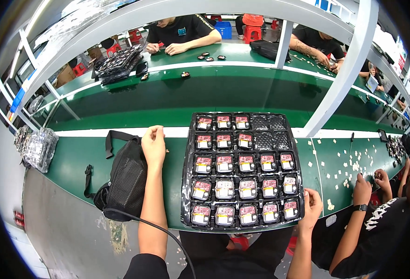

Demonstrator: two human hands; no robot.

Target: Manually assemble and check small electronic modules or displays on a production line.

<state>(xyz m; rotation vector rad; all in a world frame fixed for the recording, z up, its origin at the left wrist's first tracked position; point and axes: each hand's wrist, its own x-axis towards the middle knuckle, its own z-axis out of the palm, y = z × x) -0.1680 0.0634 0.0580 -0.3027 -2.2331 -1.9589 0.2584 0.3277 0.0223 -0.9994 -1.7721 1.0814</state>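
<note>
A black plastic tray (259,140) with square pockets lies at the front edge of the green bench, before me. Most pockets hold small black square units (246,163) with red-and-white labels; the far right pockets of the two back rows are vacant. At the tray's near right corner, my right hand (310,208) has its fingers closed on the rim. My left hand (154,145) is raised left of the tray, apart from it, thumb and fingertips pinched together. Whatever may be between those fingertips is too small to make out. Beside my left forearm rests a black mesh bag (129,174).
A black cable (167,231) crosses my left forearm. White frame posts (337,76) rise behind the bench. Wrapped bundles (40,146) sit far left. Small pale pieces (353,162) are scattered at right, near a co-worker's hands (362,190). Other people work across the green line.
</note>
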